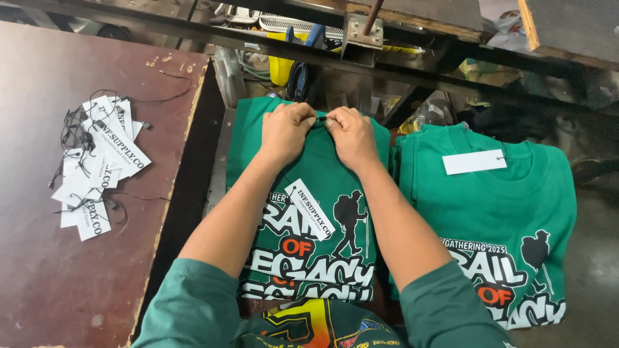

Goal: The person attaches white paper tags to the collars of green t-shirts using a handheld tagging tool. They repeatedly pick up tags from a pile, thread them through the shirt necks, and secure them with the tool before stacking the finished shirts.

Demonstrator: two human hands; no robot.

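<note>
Both hands meet at the collar of a folded green T-shirt (pixel 303 193) that lies face up in front of the person. The left hand (pixel 284 132) and the right hand (pixel 351 135) are each pressed together at the fingertips, pinching a short piece of thin dark string (pixel 320 118) right where the neckline sits. A white paper hang tag (pixel 309 209) rests loose on the chest of the shirt, tilted, just above the printed graphic of a hiker.

To the right, touching the first shirt's edge, lies a second stack of green shirts (pixel 496 212); the top one already carries a white tag (pixel 474 162) at its collar. On the brown worktop (pixel 77 277) to the left, well apart from the hands, a heap of spare tags with black strings (pixel 100 171) lies fanned out and tangled.

As a judgement, the risks are small but real: the string is fine and mostly hidden between the fingertips, so it could slip out of the pinch, or a hard pull could snap it or snag the collar. The loose tag on the chest could slide off the shirt if the fabric is tugged. The tangled strings in the heap could drag several tags along when one is lifted
</note>
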